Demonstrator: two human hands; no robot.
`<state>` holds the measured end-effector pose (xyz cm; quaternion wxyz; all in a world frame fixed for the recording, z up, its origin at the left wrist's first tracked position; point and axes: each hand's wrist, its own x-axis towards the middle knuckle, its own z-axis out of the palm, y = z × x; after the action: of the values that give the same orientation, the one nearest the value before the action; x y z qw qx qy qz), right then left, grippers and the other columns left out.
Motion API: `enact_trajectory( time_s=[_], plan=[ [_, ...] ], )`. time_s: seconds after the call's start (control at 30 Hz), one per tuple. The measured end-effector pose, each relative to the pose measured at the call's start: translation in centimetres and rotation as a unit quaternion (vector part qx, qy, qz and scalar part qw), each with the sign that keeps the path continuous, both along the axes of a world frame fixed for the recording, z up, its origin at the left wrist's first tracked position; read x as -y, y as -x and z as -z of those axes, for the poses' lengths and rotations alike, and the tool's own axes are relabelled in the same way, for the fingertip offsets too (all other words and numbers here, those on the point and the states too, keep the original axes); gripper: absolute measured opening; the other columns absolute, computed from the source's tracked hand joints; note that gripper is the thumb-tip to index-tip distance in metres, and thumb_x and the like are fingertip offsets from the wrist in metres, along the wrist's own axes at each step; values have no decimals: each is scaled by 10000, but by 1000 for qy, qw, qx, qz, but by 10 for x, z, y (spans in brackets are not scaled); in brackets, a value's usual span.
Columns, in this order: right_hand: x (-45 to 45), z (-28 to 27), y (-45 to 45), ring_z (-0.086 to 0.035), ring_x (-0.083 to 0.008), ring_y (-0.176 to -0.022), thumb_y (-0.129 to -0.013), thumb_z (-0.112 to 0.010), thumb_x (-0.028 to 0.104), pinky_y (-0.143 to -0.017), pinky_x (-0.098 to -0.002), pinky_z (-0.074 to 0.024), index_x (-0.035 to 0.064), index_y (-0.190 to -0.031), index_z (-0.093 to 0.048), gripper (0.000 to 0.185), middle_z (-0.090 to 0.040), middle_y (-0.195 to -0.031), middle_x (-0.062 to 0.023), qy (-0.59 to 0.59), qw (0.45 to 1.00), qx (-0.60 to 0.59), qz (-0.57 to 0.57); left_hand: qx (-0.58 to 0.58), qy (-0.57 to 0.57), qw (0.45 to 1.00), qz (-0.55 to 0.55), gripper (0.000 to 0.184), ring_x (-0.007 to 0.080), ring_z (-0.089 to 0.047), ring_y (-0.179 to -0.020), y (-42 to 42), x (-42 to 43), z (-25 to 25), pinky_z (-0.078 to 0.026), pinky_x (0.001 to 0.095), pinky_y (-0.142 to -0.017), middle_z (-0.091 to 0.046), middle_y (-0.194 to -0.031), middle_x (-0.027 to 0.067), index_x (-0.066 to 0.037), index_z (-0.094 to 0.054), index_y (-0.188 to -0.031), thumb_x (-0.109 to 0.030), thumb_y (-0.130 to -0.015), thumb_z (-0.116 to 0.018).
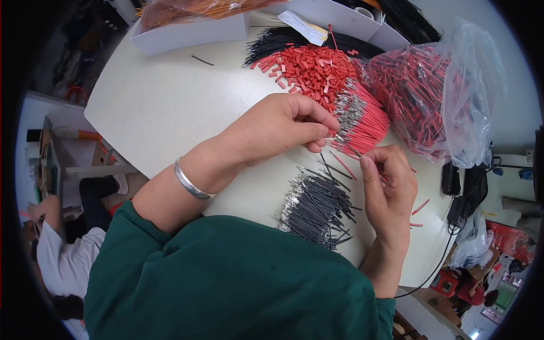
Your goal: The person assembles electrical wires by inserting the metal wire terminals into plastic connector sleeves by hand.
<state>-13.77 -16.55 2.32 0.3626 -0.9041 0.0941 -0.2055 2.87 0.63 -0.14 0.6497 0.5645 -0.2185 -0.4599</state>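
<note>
My left hand, with a silver bangle on its wrist, is closed in a pinch at the edge of a pile of small red plastic housings. A bit of red shows at its fingertips and looks like one such housing, mostly hidden. Lower right, my right hand pinches a thin wire between thumb and forefinger, its end pointing toward my left fingertips. Between and behind the hands lies a bundle of red wires with metal terminals. Nearer my body lies a bundle of short black wires, also with metal terminals.
Longer black wires lie behind the housings, beside a paper label. A clear bag of red wires stands at the right. White boxes line the back. A black cable hangs over the table's right edge. Another person sits at far left.
</note>
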Motion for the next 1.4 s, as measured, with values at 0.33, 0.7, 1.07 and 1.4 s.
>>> enact_trajectory(
  time_s=[0.33, 0.7, 1.07, 1.4],
  plan=[
    [0, 0, -1, -543, -284, -773, -860, -704, -29, -720, -380, -422, 15, -880, -615, 101, -597, -823, -100, 45, 998, -8, -39, -21, 10, 1000, 5, 173, 107, -646, -809, 2, 0, -2, -551, 260, -755, -692, -934, 60, 35, -717, -1100, -51, -966, -649],
    [2, -7, 1, -545, -215, -767, -891, -701, -7, -693, -305, -458, 3, -887, -626, 75, -578, -820, -80, 68, 994, -38, -80, -19, 19, 1000, 16, 163, 95, -638, -804, 1, 0, -2, -541, 243, -750, -697, -968, 53, 15, -720, -1102, -27, -958, -656],
    [1, -7, 0, -521, -240, -741, -869, -706, -19, -681, -357, -419, 17, -861, -614, 99, -571, -783, -86, 10, 999, -5, -37, -63, 56, 996, 23, 243, 75, -619, -785, 0, -1, -3, -536, 232, -733, -651, -924, 4, -7, -661, -1179, -88, -953, -700],
    [2, -6, 0, -523, -244, -746, -869, -705, -16, -689, -362, -420, 14, -861, -614, 96, -574, -781, -86, 26, 998, -17, -53, -88, 63, 994, 29, 272, 76, -622, -787, 0, 0, -1, -537, 230, -730, -651, -931, 11, -3, -637, -1197, -96, -952, -710]
  ],
)
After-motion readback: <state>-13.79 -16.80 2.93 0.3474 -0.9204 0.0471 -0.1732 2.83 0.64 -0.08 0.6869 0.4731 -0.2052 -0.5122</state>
